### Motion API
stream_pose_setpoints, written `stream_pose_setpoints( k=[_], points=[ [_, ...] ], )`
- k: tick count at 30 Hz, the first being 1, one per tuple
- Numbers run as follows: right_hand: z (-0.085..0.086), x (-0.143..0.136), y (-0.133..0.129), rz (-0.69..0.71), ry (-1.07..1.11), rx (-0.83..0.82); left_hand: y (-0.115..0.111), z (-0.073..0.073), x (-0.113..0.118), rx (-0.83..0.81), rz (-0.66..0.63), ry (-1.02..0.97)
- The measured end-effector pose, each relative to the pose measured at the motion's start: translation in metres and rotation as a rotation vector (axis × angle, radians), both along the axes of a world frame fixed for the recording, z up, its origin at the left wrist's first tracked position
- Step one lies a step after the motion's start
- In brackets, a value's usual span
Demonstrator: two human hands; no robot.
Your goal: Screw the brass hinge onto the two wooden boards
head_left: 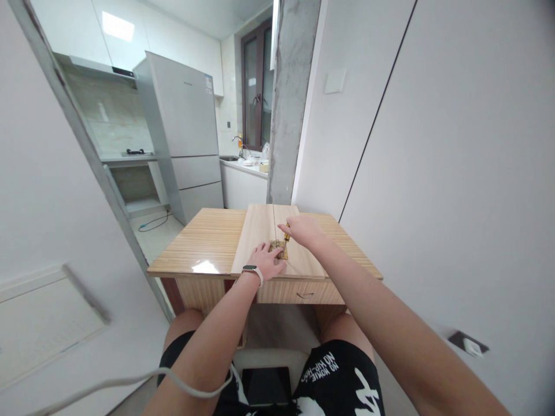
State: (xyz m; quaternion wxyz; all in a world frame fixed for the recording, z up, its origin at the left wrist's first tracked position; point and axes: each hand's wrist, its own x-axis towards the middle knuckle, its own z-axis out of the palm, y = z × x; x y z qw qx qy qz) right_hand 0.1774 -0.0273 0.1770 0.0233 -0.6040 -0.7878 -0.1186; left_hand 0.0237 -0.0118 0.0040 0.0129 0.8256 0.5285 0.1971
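My right hand [303, 230] is closed around the yellow handle of a screwdriver [287, 235], which points down at a brass-coloured hinge [281, 248]. The hinge lies across the seam between two pale wooden boards [256, 231] on the table. My left hand [266, 260] rests flat with its fingers spread, the fingertips pressing on the hinge's left and near side. A watch with a light strap sits on the left wrist. The screwdriver's tip and any screw under it are too small to make out.
Under the boards stands a wood-grain table [203, 237] with a drawer [299, 293] at its front edge. A white cable [130, 381] runs past my left forearm. A wall rises close on the right; a fridge [186, 115] stands beyond the table.
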Motion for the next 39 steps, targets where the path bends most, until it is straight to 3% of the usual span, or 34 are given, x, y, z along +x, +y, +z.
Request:
stream_pose_setpoints(
  k=[14, 27, 39],
  points=[
    [0.002, 0.009, -0.004, 0.126, 0.036, -0.105, 0.001, -0.002, -0.002, -0.003, -0.001, 0.0],
    [-0.003, -0.008, -0.001, -0.038, 0.02, -0.001, 0.002, -0.002, -0.001, 0.001, -0.002, 0.013],
    [-0.006, 0.006, -0.001, 0.139, 0.021, -0.093, 0.002, -0.002, -0.001, 0.011, -0.006, -0.011]
  ],
)
